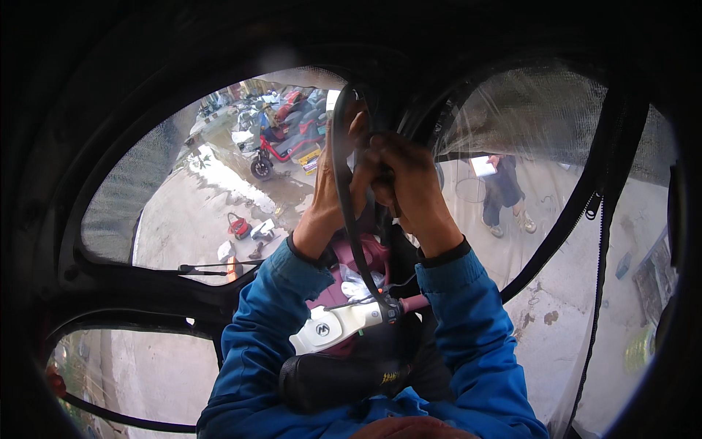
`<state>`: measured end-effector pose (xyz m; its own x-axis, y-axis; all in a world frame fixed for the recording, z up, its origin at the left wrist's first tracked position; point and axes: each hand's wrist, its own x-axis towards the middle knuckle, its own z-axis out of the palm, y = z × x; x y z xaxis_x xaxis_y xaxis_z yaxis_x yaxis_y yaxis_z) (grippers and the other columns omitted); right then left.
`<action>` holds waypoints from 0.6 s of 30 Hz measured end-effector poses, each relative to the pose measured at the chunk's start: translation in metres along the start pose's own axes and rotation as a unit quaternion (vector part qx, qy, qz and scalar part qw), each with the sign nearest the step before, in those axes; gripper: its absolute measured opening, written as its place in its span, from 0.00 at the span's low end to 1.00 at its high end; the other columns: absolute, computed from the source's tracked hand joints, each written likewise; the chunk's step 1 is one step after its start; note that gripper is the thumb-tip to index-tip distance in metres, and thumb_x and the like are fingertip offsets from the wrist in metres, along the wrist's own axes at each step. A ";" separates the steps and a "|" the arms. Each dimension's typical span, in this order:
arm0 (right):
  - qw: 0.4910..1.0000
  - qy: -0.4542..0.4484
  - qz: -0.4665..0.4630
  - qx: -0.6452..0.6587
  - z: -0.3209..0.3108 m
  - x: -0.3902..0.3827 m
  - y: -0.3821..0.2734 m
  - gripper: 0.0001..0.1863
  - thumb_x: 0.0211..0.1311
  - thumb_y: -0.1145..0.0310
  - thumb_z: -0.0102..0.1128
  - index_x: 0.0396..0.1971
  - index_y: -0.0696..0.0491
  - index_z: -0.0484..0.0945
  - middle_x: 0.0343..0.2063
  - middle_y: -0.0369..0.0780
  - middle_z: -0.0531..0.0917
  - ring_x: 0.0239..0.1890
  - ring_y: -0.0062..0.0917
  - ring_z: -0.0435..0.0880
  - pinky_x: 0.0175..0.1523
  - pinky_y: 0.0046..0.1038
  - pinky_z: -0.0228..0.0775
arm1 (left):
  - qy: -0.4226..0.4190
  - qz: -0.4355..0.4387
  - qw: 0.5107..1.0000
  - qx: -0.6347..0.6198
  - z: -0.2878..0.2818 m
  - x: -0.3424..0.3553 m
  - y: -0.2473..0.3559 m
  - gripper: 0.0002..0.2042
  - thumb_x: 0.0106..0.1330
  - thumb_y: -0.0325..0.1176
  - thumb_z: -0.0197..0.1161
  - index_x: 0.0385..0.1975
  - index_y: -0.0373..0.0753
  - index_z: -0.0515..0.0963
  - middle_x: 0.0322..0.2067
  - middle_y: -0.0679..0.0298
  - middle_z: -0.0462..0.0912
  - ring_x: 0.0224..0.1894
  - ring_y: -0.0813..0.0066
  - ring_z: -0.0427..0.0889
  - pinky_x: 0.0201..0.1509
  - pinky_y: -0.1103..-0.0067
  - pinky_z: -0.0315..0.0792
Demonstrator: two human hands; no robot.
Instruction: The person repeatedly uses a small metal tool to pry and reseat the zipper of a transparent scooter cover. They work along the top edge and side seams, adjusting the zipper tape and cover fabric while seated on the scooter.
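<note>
My left hand (360,183) is raised at the top centre, partly behind a black flexible strip (344,175) that runs down to the white-and-maroon handlebar area. Its fingers curl at the black upper frame. My right hand (398,168) is beside it, closed, with fingertips close to the left hand. What either hand grips is hidden. Below my wrists are a white scooter front (322,329) with a maroon grip (414,301), a clear plastic bag (355,282) and a black padded roll (318,377).
A black canopy frame (95,278) with clear plastic panels and a zip (594,208) surrounds me. Outside are parked scooters (281,132), a small red object (239,225) with scattered items on the paving, and a person in dark trousers (503,197) at right.
</note>
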<state>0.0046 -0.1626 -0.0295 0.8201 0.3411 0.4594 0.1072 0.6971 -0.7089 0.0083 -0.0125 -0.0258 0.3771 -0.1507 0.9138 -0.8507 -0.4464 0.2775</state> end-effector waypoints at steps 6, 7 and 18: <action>0.995 -0.022 -0.018 -0.097 -0.007 0.004 -0.004 0.13 0.80 0.63 0.53 0.44 0.54 0.83 0.19 0.32 0.76 0.13 0.12 0.66 0.18 0.18 0.50 | -0.027 -0.045 0.999 0.002 0.000 0.006 0.009 0.38 0.77 0.47 0.57 0.79 0.31 0.55 0.67 0.35 0.72 0.63 0.45 0.82 0.64 0.62 0.75; 0.995 -0.026 -0.020 -0.092 -0.008 0.005 -0.004 0.13 0.80 0.62 0.53 0.44 0.54 0.83 0.19 0.32 0.76 0.13 0.12 0.66 0.18 0.18 0.50 | -0.020 -0.024 0.999 0.009 0.001 0.008 0.011 0.39 0.77 0.48 0.57 0.80 0.31 0.54 0.67 0.35 0.72 0.64 0.44 0.81 0.65 0.62 0.75; 0.991 -0.027 -0.055 -0.120 -0.001 0.004 0.000 0.14 0.81 0.57 0.53 0.41 0.51 0.83 0.17 0.32 0.76 0.14 0.13 0.69 0.19 0.19 0.53 | 0.022 -0.019 0.999 0.020 -0.001 0.015 0.009 0.38 0.71 0.43 0.60 0.79 0.34 0.59 0.67 0.34 0.72 0.68 0.35 0.75 0.70 0.59 0.71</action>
<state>0.0086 -0.1618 -0.0286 0.7653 0.3091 0.5646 0.3300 0.5648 -0.7564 0.0059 -0.0178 -0.0094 0.3912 -0.0951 0.9154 -0.8207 -0.4862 0.3003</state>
